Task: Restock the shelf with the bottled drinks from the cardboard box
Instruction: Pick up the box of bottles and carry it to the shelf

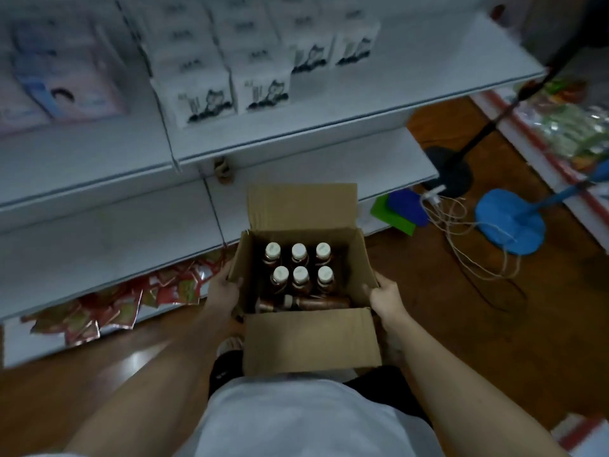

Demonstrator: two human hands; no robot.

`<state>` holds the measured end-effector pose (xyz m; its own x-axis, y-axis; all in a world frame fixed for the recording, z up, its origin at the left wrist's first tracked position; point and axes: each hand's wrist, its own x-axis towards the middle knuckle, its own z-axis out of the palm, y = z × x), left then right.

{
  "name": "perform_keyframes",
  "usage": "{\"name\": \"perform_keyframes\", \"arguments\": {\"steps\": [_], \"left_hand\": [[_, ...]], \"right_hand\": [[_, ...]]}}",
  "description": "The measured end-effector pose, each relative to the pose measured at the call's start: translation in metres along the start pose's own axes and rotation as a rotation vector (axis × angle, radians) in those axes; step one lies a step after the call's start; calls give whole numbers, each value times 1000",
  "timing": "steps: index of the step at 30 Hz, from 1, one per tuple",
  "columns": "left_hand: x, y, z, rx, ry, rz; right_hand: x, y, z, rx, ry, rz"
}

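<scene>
Open cardboard box (309, 338) sits at frame centre, held at both side walls: left hand (224, 293) clamps the 9 o'clock wall, thumb over the rim; right hand (385, 296) clamps the 3 o'clock wall the same way. Inside: six upright bottled drinks (299, 263) in two rows of three, white caps, brown contents, plus one more bottle (306, 303) lying flat at 6 o'clock of them. Cap print and bottle labels unreadable (motion blur).

White shelf (296, 127) spans 9 to 1 o'clock. On it, white cartons (204, 100) with a dark cartoon figure, possibly a cat; text illegible. Pink packs (69, 84) at 10 o'clock, too blurred to read. Red snack packets (108, 305) under the lowest tier at 8 o'clock, partly hidden by the shelf edge. Blue stand base (509, 224) and tangled cord (468, 232) on the floor at 3 o'clock; the stand's pole runs out of frame.
</scene>
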<state>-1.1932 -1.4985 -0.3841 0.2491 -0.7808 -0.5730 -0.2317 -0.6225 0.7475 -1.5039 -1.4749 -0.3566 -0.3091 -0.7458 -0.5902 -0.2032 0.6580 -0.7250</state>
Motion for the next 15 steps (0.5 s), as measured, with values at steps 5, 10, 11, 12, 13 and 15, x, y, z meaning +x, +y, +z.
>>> {"name": "perform_keyframes", "arguments": {"steps": [5, 10, 11, 12, 13, 15], "left_hand": [[13, -50, 71, -129, 172, -92], [42, -90, 123, -113, 262, -133], [51, -100, 134, -93, 268, -139], [61, -110, 144, -86, 274, -136], [72, -121, 155, -90, 272, -129], [98, -145, 173, -126, 249, -110]], "right_hand": [[99, 44, -12, -10, -166, 57], [173, 89, -15, -66, -271, 115], [188, 100, -13, -67, -272, 121], [203, 111, -10, -73, -274, 124], [217, 122, -6, -80, -275, 127], [244, 144, 4, -89, -271, 111]]}}
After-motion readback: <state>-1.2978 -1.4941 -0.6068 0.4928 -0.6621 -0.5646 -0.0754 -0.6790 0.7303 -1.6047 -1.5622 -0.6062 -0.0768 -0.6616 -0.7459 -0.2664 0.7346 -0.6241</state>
